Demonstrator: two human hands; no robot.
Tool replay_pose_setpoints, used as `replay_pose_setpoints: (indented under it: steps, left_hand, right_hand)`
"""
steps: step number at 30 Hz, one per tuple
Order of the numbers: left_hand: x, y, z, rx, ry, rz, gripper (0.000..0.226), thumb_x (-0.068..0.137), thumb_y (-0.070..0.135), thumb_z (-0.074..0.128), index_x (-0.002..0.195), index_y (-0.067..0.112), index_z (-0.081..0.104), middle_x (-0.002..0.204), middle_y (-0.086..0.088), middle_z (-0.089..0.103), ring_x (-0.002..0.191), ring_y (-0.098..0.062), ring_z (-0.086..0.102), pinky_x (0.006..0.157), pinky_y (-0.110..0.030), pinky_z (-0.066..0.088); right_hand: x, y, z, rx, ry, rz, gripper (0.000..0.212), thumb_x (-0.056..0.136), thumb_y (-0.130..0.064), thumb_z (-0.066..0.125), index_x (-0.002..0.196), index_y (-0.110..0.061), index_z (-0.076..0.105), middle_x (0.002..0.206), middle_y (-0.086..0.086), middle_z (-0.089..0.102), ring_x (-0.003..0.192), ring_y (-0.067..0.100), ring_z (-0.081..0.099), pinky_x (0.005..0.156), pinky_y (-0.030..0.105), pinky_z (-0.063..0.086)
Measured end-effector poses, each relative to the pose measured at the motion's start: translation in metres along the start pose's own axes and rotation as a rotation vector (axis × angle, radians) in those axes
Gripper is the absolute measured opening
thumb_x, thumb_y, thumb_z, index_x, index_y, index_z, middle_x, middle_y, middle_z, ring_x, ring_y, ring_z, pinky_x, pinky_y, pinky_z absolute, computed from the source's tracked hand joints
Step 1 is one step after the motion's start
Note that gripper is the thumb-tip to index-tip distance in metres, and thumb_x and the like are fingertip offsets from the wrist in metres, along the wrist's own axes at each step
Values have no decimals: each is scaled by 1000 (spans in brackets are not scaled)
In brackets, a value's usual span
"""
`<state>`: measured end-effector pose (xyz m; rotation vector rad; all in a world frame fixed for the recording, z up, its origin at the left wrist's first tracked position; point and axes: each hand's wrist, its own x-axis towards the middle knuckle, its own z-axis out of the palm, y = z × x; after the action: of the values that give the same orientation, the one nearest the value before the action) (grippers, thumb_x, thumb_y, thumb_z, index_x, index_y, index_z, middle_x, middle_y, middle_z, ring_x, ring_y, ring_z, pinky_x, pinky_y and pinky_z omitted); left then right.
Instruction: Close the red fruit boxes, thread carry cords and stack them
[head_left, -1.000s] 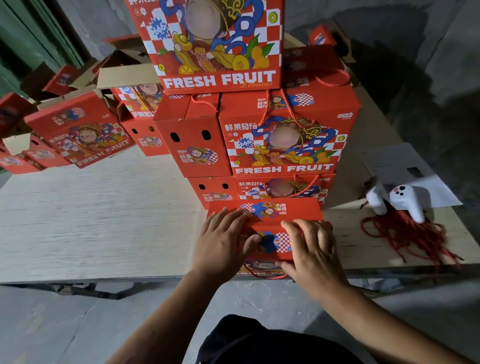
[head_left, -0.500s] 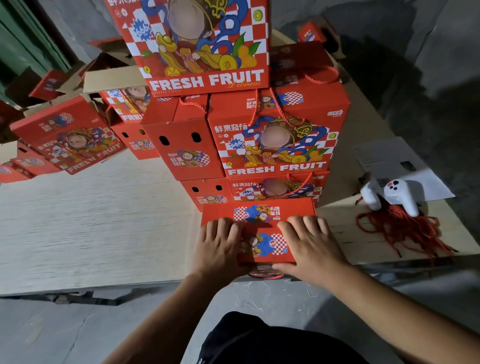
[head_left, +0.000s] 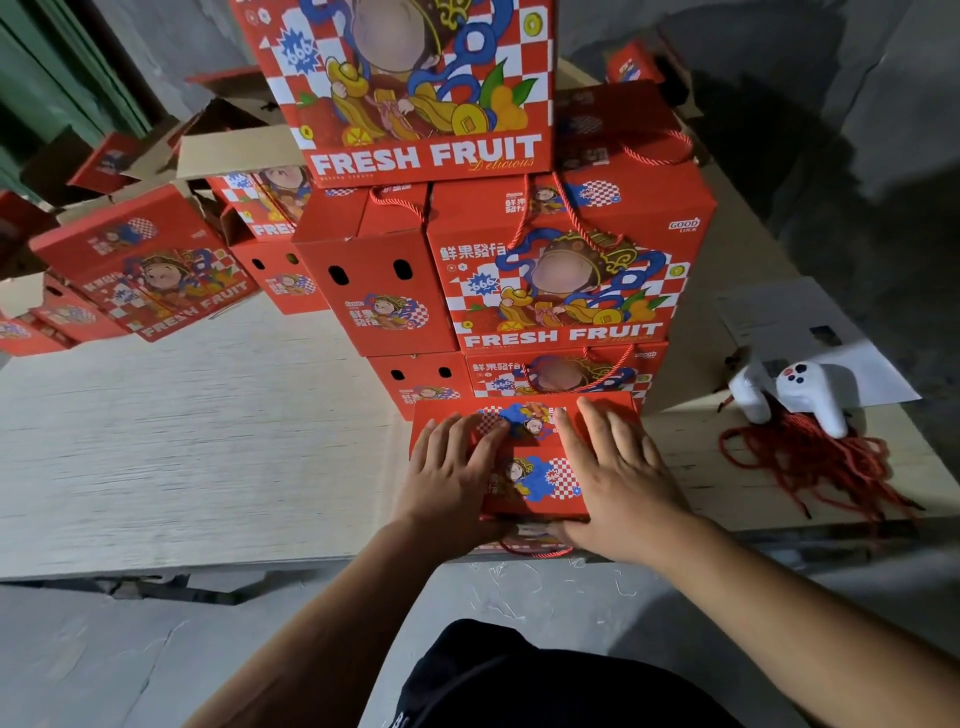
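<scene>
I am pressing both flat, released hands, left hand (head_left: 451, 478) and right hand (head_left: 618, 480), on the lower-centre box (head_left: 535, 467), flattening its lid flaps shut.

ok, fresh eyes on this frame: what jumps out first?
The tall stack of red fruit boxes at the centre of the wooden table, the top one reading FRESH FRUIT. Right in front of it, at the table's near edge, the left hand and right hand press flat on the lid of a red box. To the right lies a tangle of red cords with a white controller resting on it.
</scene>
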<state>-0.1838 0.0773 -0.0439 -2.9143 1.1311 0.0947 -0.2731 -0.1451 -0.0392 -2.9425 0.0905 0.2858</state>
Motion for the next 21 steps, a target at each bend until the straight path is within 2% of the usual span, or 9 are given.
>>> replay_pose_setpoints:
  steps: [2, 3, 6, 7, 9, 12, 15, 18, 21]
  left_hand:
    - [-1, 2, -2, 35, -13, -14, 121, 72, 86, 66, 166, 28, 16, 158, -11, 32, 145, -35, 34, 124, -51, 22]
    - [-4, 3, -3, 60, 8, -24, 118, 72, 85, 66, 165, 28, 21, 151, -11, 38, 135, -34, 42, 118, -49, 32]
    - [-14, 8, -4, 102, 147, -18, 105, 66, 83, 74, 150, 25, 51, 121, -8, 56, 104, -30, 57, 92, -44, 49]
    - [-18, 9, -3, 107, 183, -8, 103, 64, 82, 75, 147, 25, 54, 116, -8, 57, 98, -30, 57, 88, -44, 49]
    - [-24, 9, 1, 112, 225, 13, 101, 63, 82, 75, 146, 27, 55, 112, -7, 57, 94, -29, 56, 83, -43, 48]
    - [-30, 10, 4, 102, 212, 14, 106, 59, 83, 78, 146, 27, 53, 113, -6, 57, 95, -28, 55, 84, -44, 49]
    - [-28, 12, 5, 33, 194, -38, 104, 63, 80, 77, 148, 26, 51, 123, -7, 56, 107, -29, 56, 95, -45, 50]
    - [-20, 8, 5, -18, 129, -52, 105, 73, 80, 70, 158, 27, 38, 140, -9, 49, 131, -33, 47, 115, -50, 40]
    - [-9, 4, 2, -26, 80, -33, 110, 74, 80, 69, 162, 27, 29, 155, -16, 39, 144, -39, 37, 123, -55, 28]
  right_hand:
    - [-2, -3, -1, 9, 3, 14, 130, 75, -85, 55, 153, -31, -34, 165, 2, -28, 154, 33, -14, 124, 54, -1]
    - [-6, -5, -1, -3, 24, 27, 131, 74, -85, 57, 156, -29, -29, 166, 4, -17, 152, 35, -4, 124, 55, 5]
    - [-21, -11, 2, -100, 219, 45, 130, 61, -79, 74, 163, -16, 21, 141, 10, 41, 122, 34, 44, 107, 53, 40]
    - [-25, -11, 4, -113, 288, 34, 126, 56, -76, 79, 157, -14, 37, 129, 9, 51, 110, 33, 51, 98, 52, 46]
    - [-30, -10, 10, -146, 354, 14, 122, 50, -75, 83, 150, -14, 50, 118, 9, 57, 99, 32, 55, 88, 50, 50]
    - [-29, -9, 10, -198, 304, 15, 124, 53, -80, 78, 152, -14, 46, 116, 8, 57, 99, 30, 54, 87, 49, 49]
    - [-22, -11, 4, -205, 226, 31, 129, 59, -84, 68, 160, -15, 29, 122, 5, 52, 105, 27, 48, 94, 46, 45]
    - [-14, -12, 4, -164, 177, 58, 133, 62, -83, 61, 164, -19, 4, 131, 3, 40, 114, 26, 37, 102, 44, 38]
    - [-4, -8, 9, -63, 121, 73, 136, 64, -82, 63, 159, -25, -17, 156, 7, 13, 140, 32, 16, 120, 50, 23]
